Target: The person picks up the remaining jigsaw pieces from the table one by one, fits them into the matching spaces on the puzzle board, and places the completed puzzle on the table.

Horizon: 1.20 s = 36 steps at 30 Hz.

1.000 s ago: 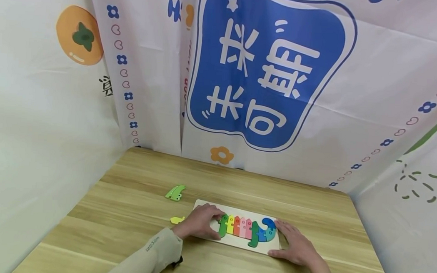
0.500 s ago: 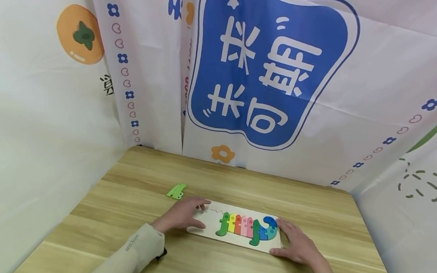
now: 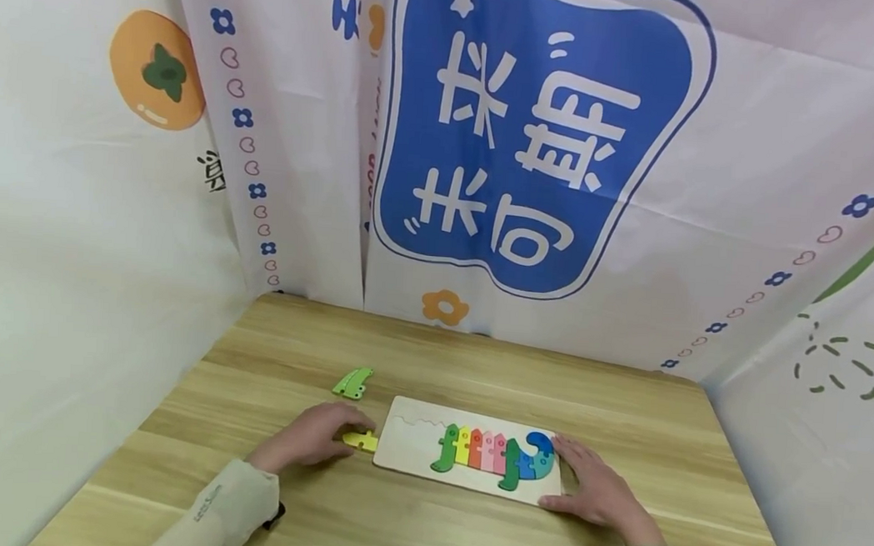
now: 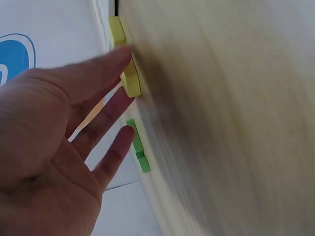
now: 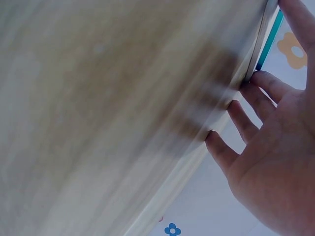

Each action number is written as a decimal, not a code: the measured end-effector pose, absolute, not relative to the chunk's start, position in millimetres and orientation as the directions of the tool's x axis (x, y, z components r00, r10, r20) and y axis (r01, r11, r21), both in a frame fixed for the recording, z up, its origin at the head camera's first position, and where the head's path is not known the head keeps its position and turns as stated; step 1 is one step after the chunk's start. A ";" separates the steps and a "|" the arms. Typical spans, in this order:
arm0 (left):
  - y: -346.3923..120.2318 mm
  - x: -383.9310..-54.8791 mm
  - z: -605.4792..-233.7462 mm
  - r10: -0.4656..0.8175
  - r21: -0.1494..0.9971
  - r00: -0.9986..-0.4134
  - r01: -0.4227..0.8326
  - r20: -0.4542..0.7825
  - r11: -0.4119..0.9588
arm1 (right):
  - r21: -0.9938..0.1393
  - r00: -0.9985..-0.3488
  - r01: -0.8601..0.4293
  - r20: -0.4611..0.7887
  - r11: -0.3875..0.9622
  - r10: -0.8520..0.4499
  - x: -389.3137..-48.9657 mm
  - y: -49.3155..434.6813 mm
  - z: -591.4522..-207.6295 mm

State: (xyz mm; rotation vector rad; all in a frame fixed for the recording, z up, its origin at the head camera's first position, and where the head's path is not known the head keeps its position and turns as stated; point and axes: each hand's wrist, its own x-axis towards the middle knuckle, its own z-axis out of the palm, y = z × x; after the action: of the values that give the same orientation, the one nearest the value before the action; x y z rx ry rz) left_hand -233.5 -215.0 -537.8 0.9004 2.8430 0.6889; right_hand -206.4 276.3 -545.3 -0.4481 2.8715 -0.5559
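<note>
On the table lies a pale wooden puzzle board [image 3: 411,451] holding coloured pieces that form a crocodile's body, legs and curled tail. A wavy outline shows on the bare left part. My left hand [image 3: 318,434] is just left of the board, thumb and fingers on either side of a yellow puzzle piece [image 3: 365,442], pinching it. In the left wrist view the thumb overlaps this yellow piece [image 4: 130,81]. My right hand [image 3: 595,489] rests at the board's right end, fingers extended and spread, thumb at the near corner. The right wrist view shows its fingertips along the board and table.
A light green crocodile-head piece [image 3: 353,382] lies on the wooden table [image 3: 466,534] beyond my left hand. Printed white cloth [image 3: 323,174] hangs behind and at both sides of the table.
My left hand has left the dark green leg piece and moved left off the board to the yellow piece. My right hand has stayed at the board's right end.
</note>
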 end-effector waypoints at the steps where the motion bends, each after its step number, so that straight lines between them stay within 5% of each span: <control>1: -215.3 -234.1 -537.8 0.563 0.446 -0.824 0.527 0.060 0.724 | -0.389 -0.939 -0.257 -0.118 0.885 -0.324 -206.4 276.2 -544.5; 11: -220.3 -229.8 -539.8 0.541 0.450 -0.839 0.506 0.059 0.736 | -0.410 -0.937 -0.266 -0.102 0.872 -0.334 -204.9 272.3 -544.7; 17: -224.3 -231.2 -541.0 0.521 0.546 -0.852 0.461 0.052 0.700 | -0.410 -0.938 -0.268 -0.096 0.872 -0.334 -204.8 272.2 -545.2; 24: -228.1 -238.7 -539.9 0.619 0.689 -0.786 0.449 0.000 0.570 | -0.407 -0.941 -0.258 -0.101 0.876 -0.324 -205.0 274.9 -545.3; 36: -221.0 -237.2 -539.7 0.605 0.647 -0.789 0.515 0.103 0.562 | -0.413 -0.941 -0.259 -0.096 0.873 -0.325 -205.4 275.9 -547.1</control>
State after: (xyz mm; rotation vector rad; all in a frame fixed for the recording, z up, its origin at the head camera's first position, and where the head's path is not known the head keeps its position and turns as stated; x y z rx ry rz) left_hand -237.2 -221.0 -539.7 0.9589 2.6593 1.0363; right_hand -205.4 275.9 -547.1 -0.4528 2.8822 -0.6020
